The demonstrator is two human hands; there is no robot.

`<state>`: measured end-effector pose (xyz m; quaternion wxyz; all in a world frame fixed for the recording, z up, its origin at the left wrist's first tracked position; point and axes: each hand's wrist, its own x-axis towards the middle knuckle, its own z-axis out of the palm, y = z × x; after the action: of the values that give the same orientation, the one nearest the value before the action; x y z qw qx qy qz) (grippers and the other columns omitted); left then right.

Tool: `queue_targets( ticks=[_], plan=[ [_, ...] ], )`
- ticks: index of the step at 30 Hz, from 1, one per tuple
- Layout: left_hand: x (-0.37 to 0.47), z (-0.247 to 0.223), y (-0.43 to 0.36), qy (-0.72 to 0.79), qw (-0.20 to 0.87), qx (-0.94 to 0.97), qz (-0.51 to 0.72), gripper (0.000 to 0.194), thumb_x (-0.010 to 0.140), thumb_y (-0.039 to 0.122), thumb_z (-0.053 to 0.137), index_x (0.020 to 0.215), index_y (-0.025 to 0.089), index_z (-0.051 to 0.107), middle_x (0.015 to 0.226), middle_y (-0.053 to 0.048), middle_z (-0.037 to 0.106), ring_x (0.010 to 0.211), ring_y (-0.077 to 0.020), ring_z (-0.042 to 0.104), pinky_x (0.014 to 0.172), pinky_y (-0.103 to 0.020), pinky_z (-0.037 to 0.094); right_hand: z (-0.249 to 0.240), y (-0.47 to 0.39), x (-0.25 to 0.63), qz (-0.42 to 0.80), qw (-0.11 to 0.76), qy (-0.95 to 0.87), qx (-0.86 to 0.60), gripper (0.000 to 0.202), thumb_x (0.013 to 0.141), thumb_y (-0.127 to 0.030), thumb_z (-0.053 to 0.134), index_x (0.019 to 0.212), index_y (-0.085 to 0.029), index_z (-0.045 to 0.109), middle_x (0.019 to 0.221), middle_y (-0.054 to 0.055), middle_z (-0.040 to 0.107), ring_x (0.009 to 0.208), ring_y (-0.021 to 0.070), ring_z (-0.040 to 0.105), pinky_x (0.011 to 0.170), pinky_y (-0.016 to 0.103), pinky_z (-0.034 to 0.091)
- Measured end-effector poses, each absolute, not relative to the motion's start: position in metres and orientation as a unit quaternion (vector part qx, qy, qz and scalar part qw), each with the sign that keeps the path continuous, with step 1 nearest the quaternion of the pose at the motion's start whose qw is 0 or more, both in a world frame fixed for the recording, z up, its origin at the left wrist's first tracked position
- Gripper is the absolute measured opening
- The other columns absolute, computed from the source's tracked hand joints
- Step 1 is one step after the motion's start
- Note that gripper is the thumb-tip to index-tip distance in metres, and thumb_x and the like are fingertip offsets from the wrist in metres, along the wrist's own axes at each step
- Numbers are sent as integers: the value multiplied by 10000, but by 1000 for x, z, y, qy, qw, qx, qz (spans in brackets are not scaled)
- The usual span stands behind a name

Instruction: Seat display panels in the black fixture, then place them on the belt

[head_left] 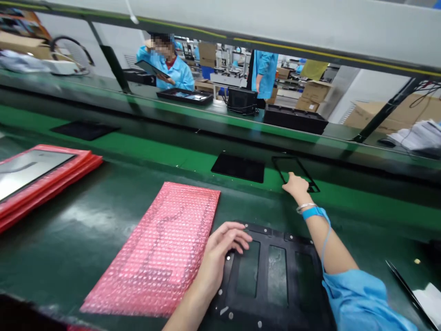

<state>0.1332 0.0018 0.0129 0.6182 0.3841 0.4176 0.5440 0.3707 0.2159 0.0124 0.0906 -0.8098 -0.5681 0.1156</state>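
Observation:
My left hand [225, 246] rests over the upper left corner of a black fixture plate [263, 276], its fingers loosely apart and holding nothing. That plate has several rectangular openings and small round metal spots along its border. My right hand [296, 186], with a blue wrist strap [314, 212] behind it, reaches out to the green strip. Its fingers are curled at the near edge of a thin black rectangular frame [303, 168]; the exact grip is partly hidden. Left of that frame lies a flat black panel [238, 167]. A pink bubble-wrap pouch [155, 248] lies beside my left forearm.
Red bubble-wrap sleeves [82, 163] with a silvery panel [34, 168] on top lie at the left. Another black panel [85, 130] sits farther along the green strip [155, 151]. Tweezers [409, 292] are at the right. Across the bench, a person in blue [181, 73] holds a dark panel.

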Motion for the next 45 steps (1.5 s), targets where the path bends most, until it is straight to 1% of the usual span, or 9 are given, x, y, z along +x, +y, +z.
queue_targets(
  ticks=[5, 10, 15, 22, 29, 33, 38, 41, 45],
  plan=[
    [99, -3, 6, 629, 204, 590, 464, 345, 889, 297, 532, 1200, 188, 635, 1297, -158, 653, 1234, -318, 590, 1061, -482, 443, 40, 195, 403, 144, 103, -620, -764, 525, 779, -210, 694, 1300, -183, 631, 1045, 93, 742, 999, 241, 715, 873, 345, 540],
    [46, -27, -4, 760, -1, 581, 293, 268, 860, 285, 505, 1053, 153, 636, 1159, -211, 662, 1109, -397, 602, 958, -567, 472, 33, 98, 440, 173, 146, -714, -662, 563, 713, -210, 657, 1274, -249, 649, 1063, 50, 746, 1032, 213, 708, 879, 317, 550],
    [22, -26, -18, 760, 2, 556, 336, 90, 828, 297, 471, 766, 232, 478, 845, -114, 630, 902, -321, 614, 872, -483, 502, 11, -16, 453, 122, 186, -825, -519, 486, 777, -214, 553, 1249, -272, 654, 1059, 65, 731, 964, 225, 705, 834, 370, 574],
    [-28, -16, -99, 841, -161, 234, 461, 183, 752, 380, 542, 823, 250, 434, 949, -63, 557, 1031, -343, 560, 1001, -557, 431, -1, -85, 448, 70, 86, -885, -451, 483, 781, -97, 475, 1201, -249, 659, 1111, 81, 734, 1006, 235, 681, 827, 382, 567],
    [-40, -89, -156, 913, -44, 113, 389, 180, 640, 323, 492, 726, 262, 347, 778, -56, 480, 1108, -450, 577, 1036, -681, 394, -9, -88, 449, 40, 60, -904, -421, 562, 763, -68, 453, 1268, -217, 650, 1054, 86, 733, 952, 239, 672, 776, 375, 565],
    [-27, -133, -148, 913, 76, 122, 381, 194, 604, 277, 596, 686, 243, 423, 644, -15, 479, 907, -392, 651, 875, -617, 526, -9, -87, 451, 25, 63, -905, -420, 514, 818, -107, 480, 1297, -216, 632, 1068, 81, 739, 961, 241, 678, 782, 381, 566],
    [-25, -116, -135, 885, 14, 139, 443, 292, 768, 306, 530, 1045, 215, 530, 1085, -88, 638, 1111, -313, 638, 997, -531, 518, -9, -92, 451, 30, 75, -900, -429, 458, 911, -253, 549, 1369, -251, 580, 1148, 72, 743, 1011, 241, 691, 849, 397, 562],
    [-24, -72, -121, 850, -68, 213, 477, 422, 856, 320, 505, 1267, 225, 484, 1411, -93, 532, 1342, -248, 513, 1129, -424, 432, -17, -98, 450, 13, 79, -903, -422, 516, 863, -247, 593, 1379, -245, 572, 1213, 79, 730, 1046, 266, 689, 887, 433, 556],
    [-12, -29, -77, 775, -65, 472, 416, 261, 885, 294, 489, 1107, 200, 591, 1254, -113, 637, 1264, -306, 566, 1121, -489, 408, -29, -105, 449, -27, 91, -899, -427, 516, 842, -211, 568, 1357, -222, 597, 1269, 104, 709, 1090, 296, 673, 910, 478, 543]
  ],
)
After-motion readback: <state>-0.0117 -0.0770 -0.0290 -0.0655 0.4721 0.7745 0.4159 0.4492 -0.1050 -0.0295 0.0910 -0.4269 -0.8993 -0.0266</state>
